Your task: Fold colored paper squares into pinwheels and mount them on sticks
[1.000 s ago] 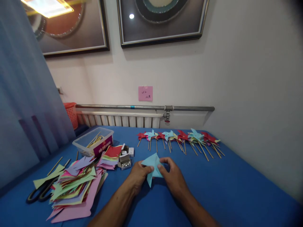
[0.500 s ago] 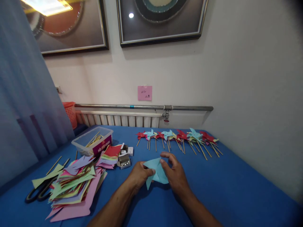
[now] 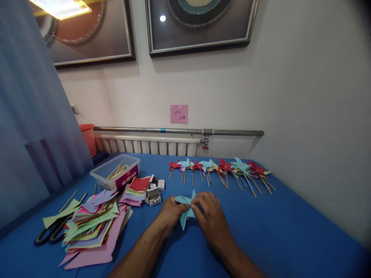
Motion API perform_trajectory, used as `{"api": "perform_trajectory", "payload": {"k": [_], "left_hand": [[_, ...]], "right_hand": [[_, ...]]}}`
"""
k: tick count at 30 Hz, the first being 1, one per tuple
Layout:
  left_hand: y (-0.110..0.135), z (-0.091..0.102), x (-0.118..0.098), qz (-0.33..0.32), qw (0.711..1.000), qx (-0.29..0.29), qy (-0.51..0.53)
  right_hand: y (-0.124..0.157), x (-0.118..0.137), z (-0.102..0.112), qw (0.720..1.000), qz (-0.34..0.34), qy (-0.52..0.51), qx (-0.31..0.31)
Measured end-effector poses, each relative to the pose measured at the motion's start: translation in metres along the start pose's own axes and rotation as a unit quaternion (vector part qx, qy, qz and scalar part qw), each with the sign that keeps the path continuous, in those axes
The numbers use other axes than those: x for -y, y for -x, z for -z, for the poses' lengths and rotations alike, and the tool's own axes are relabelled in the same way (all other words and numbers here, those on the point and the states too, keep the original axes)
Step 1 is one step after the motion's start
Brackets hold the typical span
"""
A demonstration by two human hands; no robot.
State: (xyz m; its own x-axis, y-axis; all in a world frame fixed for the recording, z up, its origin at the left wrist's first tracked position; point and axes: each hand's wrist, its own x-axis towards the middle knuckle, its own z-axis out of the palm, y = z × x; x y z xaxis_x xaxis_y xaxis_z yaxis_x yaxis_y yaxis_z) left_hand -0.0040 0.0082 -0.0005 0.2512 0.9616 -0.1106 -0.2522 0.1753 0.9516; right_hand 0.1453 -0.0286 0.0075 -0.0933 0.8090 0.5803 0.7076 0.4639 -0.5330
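A light blue paper pinwheel [image 3: 183, 221] with folded, pointed blades is between my hands, above the blue tabletop. My left hand [image 3: 171, 213] grips it from the left, thumb pressed near its middle. From the right, my right hand [image 3: 209, 216] pinches a blade tip close to the centre, fingers curled over the paper. My fingers hide part of the right side of the pinwheel. No stick shows on it. Just left of my hands, a small open box [image 3: 153, 197] holds shiny metal pins or tacks.
Finished pinwheels on sticks [image 3: 224, 166] lie in a row at the back. Stacked coloured paper [image 3: 89, 227], scissors [image 3: 48, 233], small paper squares [image 3: 138, 187] and a clear plastic tub [image 3: 102, 173] of sticks occupy the left. A pipe [image 3: 237, 133] runs along the wall.
My right hand has moved inward, bringing the right blade of the light blue paper toward the centre. My left hand keeps its hold. The view has shifted slightly.
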Motion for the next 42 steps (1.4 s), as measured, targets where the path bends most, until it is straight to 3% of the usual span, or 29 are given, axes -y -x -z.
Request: {"api": "perform_trajectory", "payload": {"k": [8, 14, 21, 25, 28, 31, 34, 42], "left_hand": [[-0.002, 0.0, 0.003, 0.009, 0.999, -0.026, 0.016], [-0.005, 0.002, 0.002, 0.008, 0.999, -0.03, 0.014], [-0.003, 0.004, -0.002, 0.014, 1.0, -0.021, -0.016], [0.001, 0.002, -0.007, 0.024, 1.0, -0.008, -0.016], [0.003, 0.002, -0.009, 0.024, 1.0, 0.0, -0.02], [0.003, 0.004, -0.009, 0.02, 0.999, 0.016, -0.032], [0.003, 0.006, -0.007, 0.019, 0.998, 0.028, -0.048], [0.003, 0.008, -0.006, 0.022, 0.997, 0.038, -0.06]], "right_hand": [[0.002, 0.0, -0.004, 0.994, 0.039, 0.098, 0.034], [0.001, 0.001, 0.0, 0.996, 0.037, 0.067, 0.052], [-0.002, -0.001, 0.0, 0.996, -0.03, 0.04, 0.069], [-0.005, -0.009, -0.005, 0.992, -0.122, -0.041, 0.011], [-0.008, -0.018, -0.01, 0.962, -0.218, -0.163, 0.009], [-0.009, -0.026, -0.015, 0.897, -0.284, -0.329, 0.084], [-0.008, -0.031, -0.018, 0.84, -0.297, -0.436, 0.125], [-0.006, -0.03, -0.024, 0.851, -0.308, -0.414, 0.092]]}}
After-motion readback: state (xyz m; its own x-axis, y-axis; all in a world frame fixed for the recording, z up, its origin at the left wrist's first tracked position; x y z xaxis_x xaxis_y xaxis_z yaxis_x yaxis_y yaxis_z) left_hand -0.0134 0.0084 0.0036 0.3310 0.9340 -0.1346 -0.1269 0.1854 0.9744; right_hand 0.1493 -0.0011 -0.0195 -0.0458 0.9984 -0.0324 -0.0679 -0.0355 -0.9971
